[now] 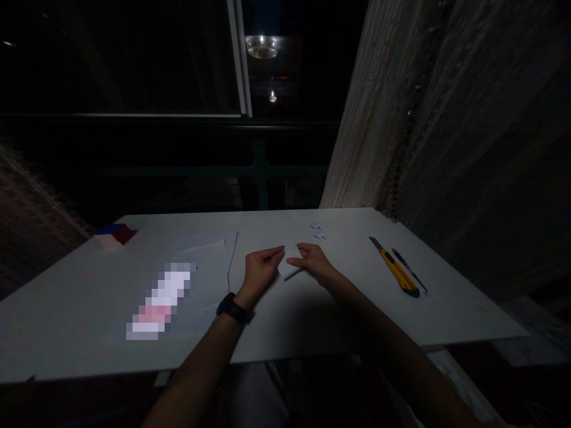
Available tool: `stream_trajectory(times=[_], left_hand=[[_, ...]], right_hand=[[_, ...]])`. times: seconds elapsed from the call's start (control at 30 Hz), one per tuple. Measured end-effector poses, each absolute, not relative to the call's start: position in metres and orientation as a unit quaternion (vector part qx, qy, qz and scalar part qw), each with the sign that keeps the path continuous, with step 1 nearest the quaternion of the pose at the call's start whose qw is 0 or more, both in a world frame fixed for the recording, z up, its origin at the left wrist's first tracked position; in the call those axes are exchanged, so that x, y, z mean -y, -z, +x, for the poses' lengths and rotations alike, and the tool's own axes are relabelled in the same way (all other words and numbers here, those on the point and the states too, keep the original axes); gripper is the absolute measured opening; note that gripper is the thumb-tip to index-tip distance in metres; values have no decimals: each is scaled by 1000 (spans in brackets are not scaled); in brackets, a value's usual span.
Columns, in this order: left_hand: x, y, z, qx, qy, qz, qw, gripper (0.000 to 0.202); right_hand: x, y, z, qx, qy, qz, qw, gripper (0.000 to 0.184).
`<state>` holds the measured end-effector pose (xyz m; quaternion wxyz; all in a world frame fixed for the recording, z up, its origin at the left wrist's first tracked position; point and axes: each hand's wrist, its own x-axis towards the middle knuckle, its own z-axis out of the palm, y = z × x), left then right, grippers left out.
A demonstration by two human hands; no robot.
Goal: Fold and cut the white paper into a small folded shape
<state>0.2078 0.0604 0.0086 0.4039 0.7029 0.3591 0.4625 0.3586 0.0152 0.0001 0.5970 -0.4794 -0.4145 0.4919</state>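
Observation:
Both hands meet over the middle of a white table (pixel 339 309) in dim light. My left hand (pixel 260 270), with a black watch on its wrist, pinches the left edge of a small white piece of paper (pixel 289 261). My right hand (pixel 316 261) has its fingers closed on the right side of the same paper. The paper is held just above the tabletop between the two hands.
A yellow utility knife (pixel 396 271) and a dark pen (pixel 409 270) lie to the right. Small paper scraps (pixel 317 230) sit behind the hands. White sheets (pixel 209 255) lie on the left, a red-blue-white block (pixel 113 234) at the far left corner. A curtain hangs on the right.

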Motion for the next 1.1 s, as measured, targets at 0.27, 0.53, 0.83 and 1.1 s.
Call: stream_trajectory(times=[0.27, 0.53, 0.83, 1.1], left_hand=[[-61, -8, 208, -369, -472, 692, 403, 24], [-64, -5, 207, -386, -492, 662, 412, 28], [-61, -6, 207, -391, -497, 659, 408, 27], [-62, -9, 205, -388, -509, 664, 387, 28]], right_hand=[[-16, 4, 356, 369, -488, -476, 632, 45], [-9, 0, 337, 300, -551, -398, 669, 39], [-12, 2, 339, 295, -516, -441, 672, 38], [-12, 1, 334, 303, -530, -450, 652, 47]])
